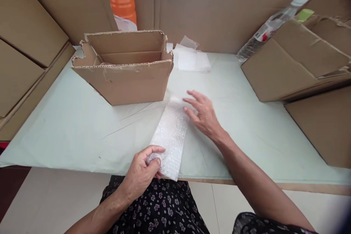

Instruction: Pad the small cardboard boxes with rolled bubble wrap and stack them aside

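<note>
While the fingers of the left hand [142,168] pinch the near end of the bubble wrap [173,131] and those of the right hand [203,114] spread ungripping by its far edge, a sideways tug could skew it across the worktop [79,135].

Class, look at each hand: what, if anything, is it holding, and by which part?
The left hand holds the bubble wrap by its near left corner. The right hand grips nothing; it is open beside the wrap's far right edge.

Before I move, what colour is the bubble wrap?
The bubble wrap looks whitish, clearest in head view.
</note>
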The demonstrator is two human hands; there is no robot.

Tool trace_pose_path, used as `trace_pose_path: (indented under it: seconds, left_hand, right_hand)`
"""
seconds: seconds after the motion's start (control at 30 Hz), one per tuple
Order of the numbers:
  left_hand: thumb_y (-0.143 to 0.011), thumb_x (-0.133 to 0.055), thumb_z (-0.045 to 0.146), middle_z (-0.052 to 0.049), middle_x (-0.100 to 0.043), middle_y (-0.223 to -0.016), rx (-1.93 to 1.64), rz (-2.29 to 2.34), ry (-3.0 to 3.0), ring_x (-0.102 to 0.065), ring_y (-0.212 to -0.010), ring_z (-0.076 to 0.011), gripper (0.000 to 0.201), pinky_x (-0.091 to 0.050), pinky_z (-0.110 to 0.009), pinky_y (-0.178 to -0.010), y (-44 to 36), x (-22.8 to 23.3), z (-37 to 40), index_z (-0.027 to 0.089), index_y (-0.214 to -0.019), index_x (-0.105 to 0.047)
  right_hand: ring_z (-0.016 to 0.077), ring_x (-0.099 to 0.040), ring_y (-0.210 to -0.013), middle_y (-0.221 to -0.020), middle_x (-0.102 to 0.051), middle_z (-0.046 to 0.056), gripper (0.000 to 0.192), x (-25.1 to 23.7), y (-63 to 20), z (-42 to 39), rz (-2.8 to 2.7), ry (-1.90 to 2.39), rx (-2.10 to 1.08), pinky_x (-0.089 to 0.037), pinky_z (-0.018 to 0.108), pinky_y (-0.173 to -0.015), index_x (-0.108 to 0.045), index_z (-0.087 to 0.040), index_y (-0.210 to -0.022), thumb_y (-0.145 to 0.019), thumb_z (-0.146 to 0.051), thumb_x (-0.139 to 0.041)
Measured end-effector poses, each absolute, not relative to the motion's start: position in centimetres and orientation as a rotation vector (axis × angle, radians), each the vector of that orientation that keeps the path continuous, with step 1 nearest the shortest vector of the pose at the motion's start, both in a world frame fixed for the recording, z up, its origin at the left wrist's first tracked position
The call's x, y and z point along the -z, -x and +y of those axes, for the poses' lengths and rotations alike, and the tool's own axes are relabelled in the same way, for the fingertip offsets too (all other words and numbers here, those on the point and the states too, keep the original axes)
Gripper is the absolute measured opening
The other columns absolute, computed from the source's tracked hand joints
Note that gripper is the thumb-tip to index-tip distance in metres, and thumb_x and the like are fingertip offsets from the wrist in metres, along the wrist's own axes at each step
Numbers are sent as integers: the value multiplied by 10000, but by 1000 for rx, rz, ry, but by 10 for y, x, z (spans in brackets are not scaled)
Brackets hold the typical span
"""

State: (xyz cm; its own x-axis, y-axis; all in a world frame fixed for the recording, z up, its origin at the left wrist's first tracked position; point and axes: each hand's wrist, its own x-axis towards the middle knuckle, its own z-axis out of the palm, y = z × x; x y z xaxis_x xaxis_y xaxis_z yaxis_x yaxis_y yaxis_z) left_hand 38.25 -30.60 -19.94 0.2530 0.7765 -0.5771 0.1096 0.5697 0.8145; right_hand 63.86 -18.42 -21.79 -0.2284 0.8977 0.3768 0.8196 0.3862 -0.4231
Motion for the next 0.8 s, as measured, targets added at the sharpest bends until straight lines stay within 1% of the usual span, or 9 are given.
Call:
trace_pose_path:
  seconds: [0.07, 0.13, 0.23, 0.33, 0.43, 0.5, 0.57, 0.67, 0.8]
  left_hand:
    - [-808, -702, 392, 21, -662, -624, -504, 1232, -862, -668, -578, -154, 428, -523, -281, -663, -380, 194, -308, 157, -1165, -688]
    - [-806, -710, 405, 14, -678, -630, -464, 1189, -846, -680, -595, -155, 450, -517, -280, -682, -378, 187, -309, 160, -1183, -683]
    - [-814, -720, 419, -6, -705, -651, -427, 1110, -828, -687, -625, -158, 470, -523, -284, -701, -376, 180, -310, 155, -1199, -667]
    - [-846, -721, 424, -23, -726, -695, -446, 1024, -806, -673, -608, -141, 539, -535, -291, -720, -376, 177, -304, 143, -1293, -613]
    - [-852, -741, 438, -99, -761, -914, -528, 918, -708, -702, -727, -174, 700, -560, -295, -662, -380, 177, -289, 144, -1435, -489]
    - [-840, -761, 421, -177, -728, -1134, -556, 875, -626, -716, -883, -230, 808, -575, -293, -593, -385, 178, -274, 153, -1504, -386]
    - [-851, -748, 404, -219, -684, -1238, -528, 864, -565, -720, -935, -259, 894, -585, -299, -556, -391, 179, -260, 167, -1564, -263]
    - [-888, -698, 408, -212, -707, -1159, -425, 879, -549, -738, -811, -250, 946, -584, -311, -533, -400, 181, -247, 173, -1607, -129]
    - [-890, -675, 374, -153, -725, -1060, -393, 928, -630, -715, -682, -201, 959, -570, -305, -549, -402, 180, -250, 160, -1616, -85]
  right_hand:
    - [354, -477, -1438, -1540, -537, 114, 288, 210, -650, -191, -1995, 1530, -6, -417, 606, -1104, -700, -276, -1225, -963, -311, -583]
    - [340, -547, -1371, -1496, -581, 110, 267, 201, -653, -206, -1998, 1502, 44, -459, 574, -1050, -709, -279, -1198, -970, -277, -571]
    - [291, -664, -1206, -1263, -736, 79, 253, 197, -644, -226, -2217, 1337, -110, -503, 509, -984, -730, -270, -1146, -979, -229, -545]
    - [317, -640, -1259, -1217, -762, 75, 285, 203, -632, -227, -2401, 1297, -282, -490, 536, -998, -734, -247, -1173, -969, -217, -537]
    - [316, -640, -1268, -1218, -762, 79, 294, 205, -632, -222, -2307, 1345, -384, -483, 554, -1027, -733, -246, -1185, -970, -240, -531]
    - [287, -667, -1227, -1197, -768, 60, 280, 199, -636, -227, -2166, 1352, -454, -498, 525, -1033, -731, -274, -1178, -984, -273, -529]
    - [262, -693, -1171, -1183, -769, 43, 267, 188, -640, -241, -2040, 1357, -503, -523, 490, -1012, -726, -303, -1173, -993, -287, -529]
    - [248, -713, -1092, -1136, -774, 36, 248, 177, -640, -268, -1969, 1312, -470, -535, 469, -965, -720, -317, -1156, -985, -249, -554]
    - [273, -698, -1068, -1156, -760, 74, 245, 186, -629, -298, -2217, 1179, -457, -519, 476, -901, -699, -265, -1177, -942, -306, -642]
